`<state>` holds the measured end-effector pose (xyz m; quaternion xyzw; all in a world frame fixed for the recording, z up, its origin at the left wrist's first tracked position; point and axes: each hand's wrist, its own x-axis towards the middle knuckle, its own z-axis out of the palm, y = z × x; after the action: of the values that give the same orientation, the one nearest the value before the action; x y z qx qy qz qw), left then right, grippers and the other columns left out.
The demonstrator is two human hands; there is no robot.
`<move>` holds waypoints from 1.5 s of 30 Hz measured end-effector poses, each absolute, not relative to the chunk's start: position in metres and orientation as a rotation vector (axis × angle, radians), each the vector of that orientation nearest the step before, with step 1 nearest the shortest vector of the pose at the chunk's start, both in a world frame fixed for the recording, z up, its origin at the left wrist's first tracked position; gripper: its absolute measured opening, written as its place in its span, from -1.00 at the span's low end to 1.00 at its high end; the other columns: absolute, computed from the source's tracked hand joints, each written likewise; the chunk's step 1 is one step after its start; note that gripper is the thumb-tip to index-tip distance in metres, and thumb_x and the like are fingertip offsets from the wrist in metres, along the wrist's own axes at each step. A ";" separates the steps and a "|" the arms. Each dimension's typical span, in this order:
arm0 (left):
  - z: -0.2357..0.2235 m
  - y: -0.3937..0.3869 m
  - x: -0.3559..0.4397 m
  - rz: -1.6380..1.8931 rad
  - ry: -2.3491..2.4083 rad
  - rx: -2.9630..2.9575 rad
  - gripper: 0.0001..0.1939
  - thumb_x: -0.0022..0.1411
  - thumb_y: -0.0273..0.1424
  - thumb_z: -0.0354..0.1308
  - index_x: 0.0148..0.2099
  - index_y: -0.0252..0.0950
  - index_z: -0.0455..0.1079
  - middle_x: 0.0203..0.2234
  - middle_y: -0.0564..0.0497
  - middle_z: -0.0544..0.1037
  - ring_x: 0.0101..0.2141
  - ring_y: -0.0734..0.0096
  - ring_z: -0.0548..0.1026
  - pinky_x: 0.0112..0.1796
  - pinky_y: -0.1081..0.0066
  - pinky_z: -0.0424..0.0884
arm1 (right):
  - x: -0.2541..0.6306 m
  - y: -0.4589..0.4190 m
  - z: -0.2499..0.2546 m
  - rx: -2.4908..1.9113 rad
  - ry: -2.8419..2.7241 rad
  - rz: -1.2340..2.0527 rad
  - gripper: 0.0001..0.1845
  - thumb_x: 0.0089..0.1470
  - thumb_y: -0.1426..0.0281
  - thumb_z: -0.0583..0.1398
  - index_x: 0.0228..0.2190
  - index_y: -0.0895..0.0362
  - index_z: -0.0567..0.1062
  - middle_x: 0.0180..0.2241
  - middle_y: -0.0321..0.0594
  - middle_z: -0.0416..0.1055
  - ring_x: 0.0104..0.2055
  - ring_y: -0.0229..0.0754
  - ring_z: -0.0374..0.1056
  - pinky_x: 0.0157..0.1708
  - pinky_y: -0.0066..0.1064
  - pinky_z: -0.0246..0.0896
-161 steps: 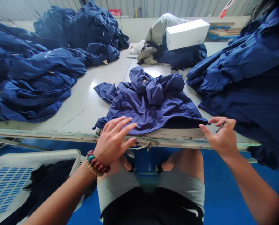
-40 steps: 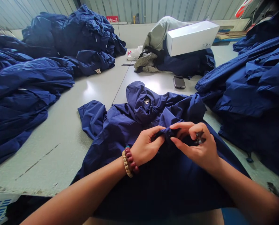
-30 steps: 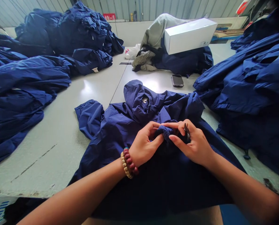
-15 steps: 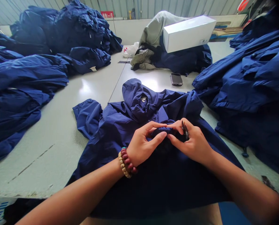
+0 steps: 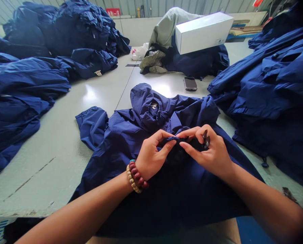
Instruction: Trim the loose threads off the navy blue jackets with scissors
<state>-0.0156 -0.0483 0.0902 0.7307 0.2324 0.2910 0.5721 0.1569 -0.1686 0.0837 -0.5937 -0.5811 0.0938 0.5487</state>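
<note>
Left hand (image 5: pixel 151 156) pinches fold (image 5: pixel 172 138) of jacket (image 5: pixel 126 125), thumb against forefinger. Right hand (image 5: pixel 212 154): forefinger at same fold, thumb just apart; dark tool (image 5: pixel 206 139), perhaps snips, held in curled fingers. Risk: tool nicking cloth, being so close. Jacket on table (image 5: pixel 62 142), hem overhanging edge: could slide if tugged.

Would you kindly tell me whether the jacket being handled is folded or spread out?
Mostly spread out: the jacket lies wide, its hood at the far end, one sleeve extended.
</note>
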 end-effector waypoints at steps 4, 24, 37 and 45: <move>0.091 -0.050 -0.015 0.714 0.525 1.714 -0.84 0.41 -0.27 0.35 -0.09 -0.25 0.57 -0.22 0.00 0.68 -0.19 0.35 0.62 -0.10 0.44 0.48 | 0.156 -0.167 0.086 -1.403 -1.309 0.293 -0.52 0.28 0.28 0.40 -0.34 -0.04 0.15 -0.11 -0.22 0.70 -0.14 -0.04 0.62 -0.09 -0.13 0.51; 0.088 -0.044 -0.012 0.784 0.572 1.775 -0.85 0.39 -0.27 0.38 -0.07 -0.22 0.63 -0.20 0.00 0.74 -0.16 0.29 0.71 -0.04 0.33 0.64 | 0.161 -0.172 0.085 -1.303 -1.270 0.323 -0.65 0.48 0.04 0.12 -0.27 -0.01 0.23 -0.08 -0.11 0.53 -0.10 -0.06 0.47 -0.04 -0.15 0.40; 0.089 -0.043 -0.016 0.830 0.619 1.804 -0.84 0.38 -0.26 0.40 -0.08 -0.22 0.64 -0.19 0.02 0.76 -0.15 0.31 0.73 -0.02 0.36 0.65 | 0.159 -0.176 0.103 -1.665 -1.439 0.506 -0.60 0.48 0.12 0.12 -0.37 0.07 0.39 -0.56 -0.41 0.20 -0.56 -0.32 0.07 -0.53 -0.37 -0.06; 0.089 -0.047 -0.017 0.862 0.603 1.901 -0.86 0.39 -0.28 0.39 -0.07 -0.19 0.65 -0.20 0.06 0.77 -0.18 0.34 0.74 -0.08 0.42 0.66 | 0.157 -0.175 0.101 -1.728 -1.430 0.541 -0.58 0.47 0.11 0.13 -0.40 0.08 0.39 -0.57 -0.41 0.21 -0.56 -0.33 0.09 -0.52 -0.37 -0.06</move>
<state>-0.0169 -0.0472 0.0888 0.7742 0.2457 0.3510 0.4660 0.1573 -0.1754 0.1009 -0.6847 -0.5667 0.2142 0.4051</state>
